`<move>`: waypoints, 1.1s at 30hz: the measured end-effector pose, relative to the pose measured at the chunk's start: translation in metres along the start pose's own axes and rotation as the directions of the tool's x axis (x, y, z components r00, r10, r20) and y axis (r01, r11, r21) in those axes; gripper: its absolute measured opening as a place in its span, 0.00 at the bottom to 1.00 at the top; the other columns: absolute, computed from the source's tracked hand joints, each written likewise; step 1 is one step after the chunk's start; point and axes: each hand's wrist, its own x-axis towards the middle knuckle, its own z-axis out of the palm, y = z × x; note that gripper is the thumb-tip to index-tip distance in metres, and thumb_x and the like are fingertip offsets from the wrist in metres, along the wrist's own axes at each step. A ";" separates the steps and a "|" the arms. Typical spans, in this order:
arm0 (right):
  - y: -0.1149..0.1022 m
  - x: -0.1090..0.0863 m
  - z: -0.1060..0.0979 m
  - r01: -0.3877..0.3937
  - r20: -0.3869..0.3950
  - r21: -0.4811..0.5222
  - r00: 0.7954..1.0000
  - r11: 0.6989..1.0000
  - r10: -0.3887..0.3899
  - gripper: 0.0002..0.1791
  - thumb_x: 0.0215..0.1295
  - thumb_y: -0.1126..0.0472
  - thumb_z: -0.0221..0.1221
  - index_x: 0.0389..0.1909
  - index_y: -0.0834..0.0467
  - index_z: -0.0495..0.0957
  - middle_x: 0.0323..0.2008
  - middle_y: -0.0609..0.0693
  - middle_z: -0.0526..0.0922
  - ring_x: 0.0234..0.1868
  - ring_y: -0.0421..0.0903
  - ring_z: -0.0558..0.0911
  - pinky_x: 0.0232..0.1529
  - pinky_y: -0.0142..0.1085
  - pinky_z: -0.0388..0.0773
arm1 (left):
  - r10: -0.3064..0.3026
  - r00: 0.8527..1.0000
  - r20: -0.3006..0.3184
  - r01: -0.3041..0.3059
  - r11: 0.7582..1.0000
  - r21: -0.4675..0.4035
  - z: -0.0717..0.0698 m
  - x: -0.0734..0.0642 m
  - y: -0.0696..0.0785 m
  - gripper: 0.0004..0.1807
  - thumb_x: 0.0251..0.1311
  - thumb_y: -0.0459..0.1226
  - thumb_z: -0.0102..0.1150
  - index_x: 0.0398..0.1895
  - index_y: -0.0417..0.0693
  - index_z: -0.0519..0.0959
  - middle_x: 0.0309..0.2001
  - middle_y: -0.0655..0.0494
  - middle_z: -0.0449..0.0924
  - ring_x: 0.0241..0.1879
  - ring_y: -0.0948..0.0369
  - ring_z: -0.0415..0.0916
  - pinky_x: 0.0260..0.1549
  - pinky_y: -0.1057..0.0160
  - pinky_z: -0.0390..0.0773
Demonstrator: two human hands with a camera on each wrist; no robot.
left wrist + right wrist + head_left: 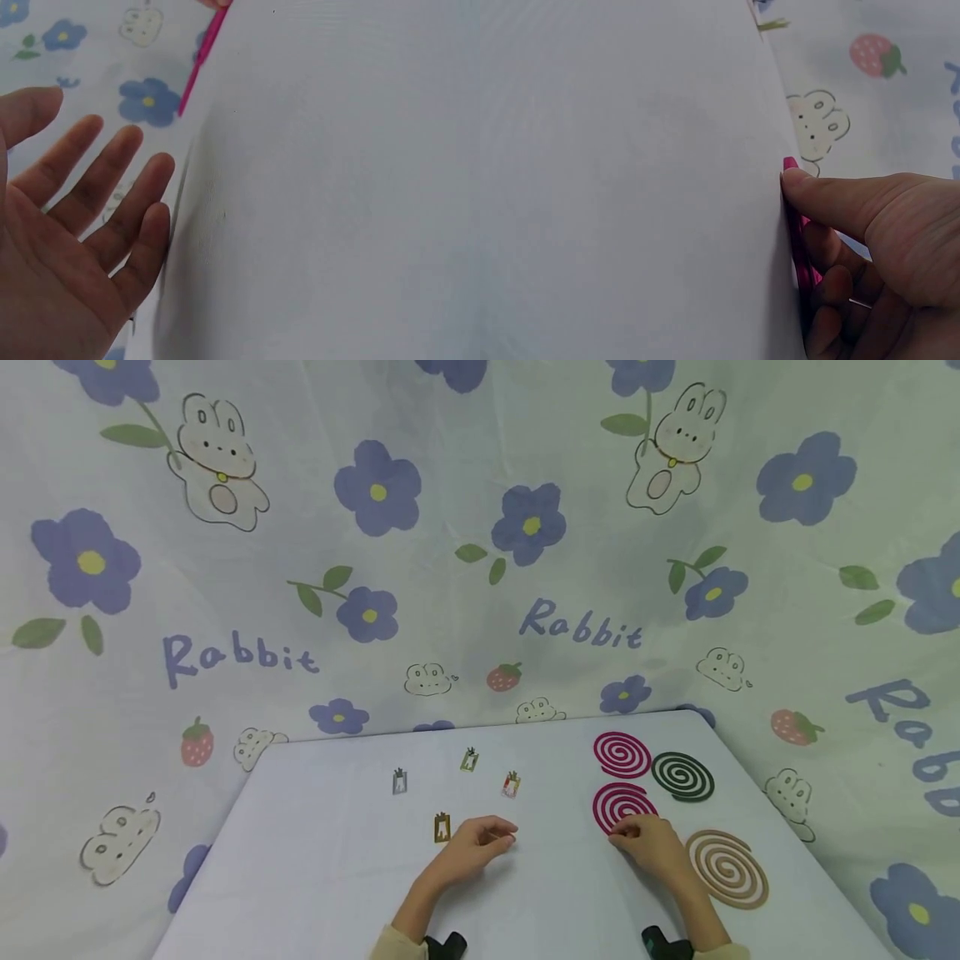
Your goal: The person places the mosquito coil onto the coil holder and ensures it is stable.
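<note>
My right hand (pixel 654 850) pinches the near edge of a pink mosquito coil (pixel 609 800). In the right wrist view its thumb (pixel 829 196) lies on the edge of the coil, and the other fingers are curled against it. Edge-on, the same coil (pixel 199 67) shows at the top of the left wrist view, with a bit of the right hand on it. My left hand (pixel 471 853) holds nothing and hovers over the middle of the white table, its fingers loosely bent. Just beyond it lies a small gold metal piece (pixel 437 827) with a cut-out.
Another pink coil (pixel 622 755) and a dark green coil (pixel 683 777) lie beyond the right hand. A tan coil (pixel 727 869) lies to its right. Farther back are small cut-out pieces: silver (pixel 400 782), gold (pixel 469 760) and red-patterned (pixel 512 785). A printed curtain (pixel 450 577) hangs behind the table.
</note>
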 end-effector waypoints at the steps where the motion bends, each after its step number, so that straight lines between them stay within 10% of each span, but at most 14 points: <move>1: -0.001 0.000 0.000 -0.001 0.001 0.005 1.000 1.000 0.001 0.04 0.53 0.58 0.71 0.28 0.50 0.85 0.20 0.41 0.74 0.24 0.41 0.71 0.26 0.36 0.68 | -0.001 1.000 -0.001 0.001 1.000 0.011 0.001 0.002 -0.006 0.14 0.69 0.35 0.55 0.51 0.34 0.79 0.47 0.39 0.81 0.41 0.53 0.80 0.36 0.65 0.77; 24: -0.026 -0.003 0.018 0.047 0.022 0.007 0.999 0.999 -0.047 0.05 0.52 0.58 0.72 0.26 0.48 0.84 0.19 0.39 0.73 0.23 0.40 0.69 0.24 0.35 0.66 | 0.021 1.000 0.019 -0.021 1.000 0.020 0.020 0.018 -0.016 0.16 0.68 0.41 0.56 0.51 0.40 0.81 0.44 0.55 0.82 0.37 0.64 0.79 0.35 0.66 0.78; 33: -0.038 -0.006 0.022 0.073 0.031 0.009 0.997 0.997 -0.073 0.06 0.51 0.58 0.72 0.24 0.46 0.84 0.18 0.38 0.71 0.22 0.39 0.68 0.24 0.34 0.65 | 0.017 1.000 0.005 -0.018 1.000 0.020 0.026 0.020 -0.006 0.13 0.69 0.36 0.54 0.50 0.37 0.80 0.45 0.45 0.82 0.40 0.48 0.80 0.34 0.67 0.77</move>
